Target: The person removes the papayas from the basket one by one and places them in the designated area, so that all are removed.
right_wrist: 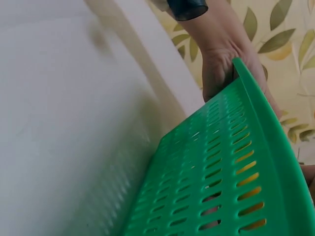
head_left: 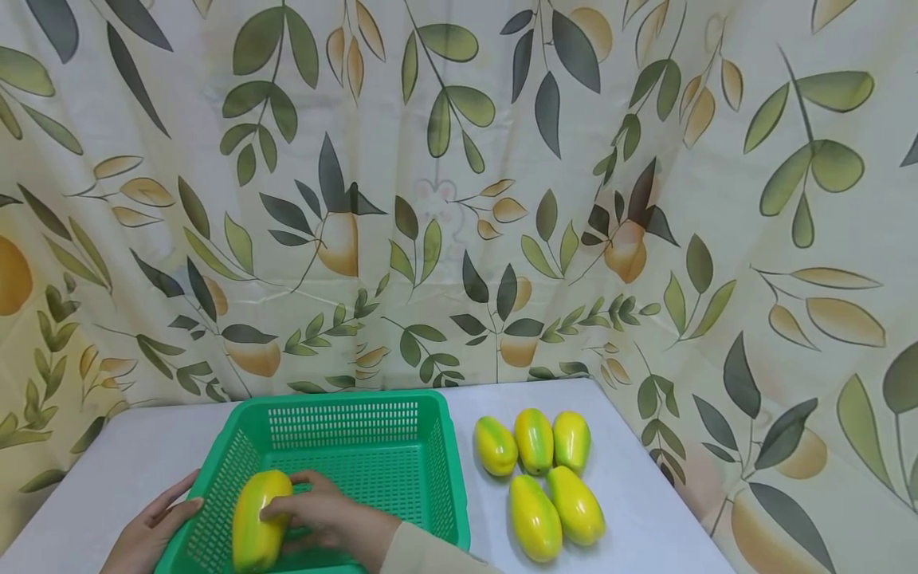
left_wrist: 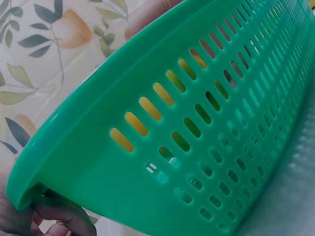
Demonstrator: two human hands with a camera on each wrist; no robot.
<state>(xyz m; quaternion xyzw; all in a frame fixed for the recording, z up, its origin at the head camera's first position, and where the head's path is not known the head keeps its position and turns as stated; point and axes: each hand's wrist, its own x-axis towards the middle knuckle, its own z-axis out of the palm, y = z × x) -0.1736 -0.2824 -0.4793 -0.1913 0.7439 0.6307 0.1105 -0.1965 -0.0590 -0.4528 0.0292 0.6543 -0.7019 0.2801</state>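
Note:
A green plastic basket [head_left: 344, 400] with slotted walls stands on the white table. My left hand [head_left: 152, 522] grips its left rim; in the left wrist view, fingers [left_wrist: 64, 211] curl beneath the basket's edge. My right hand [head_left: 319, 510] reaches into the left part of the basket and holds a yellow papaya [head_left: 251, 522] with a green streak, thumb across it. Through the wall slots in both wrist views some yellow shows. The right wrist view looks at the basket's outer wall [right_wrist: 261, 118], with the left hand [right_wrist: 221, 71] at its rim; the right hand's hold is mostly hidden there.
Several more yellow-green papayas [head_left: 534, 441] lie in two rows on the table [head_left: 631, 510], right of the basket. A leaf-patterned curtain [head_left: 459, 239] hangs behind and around the table.

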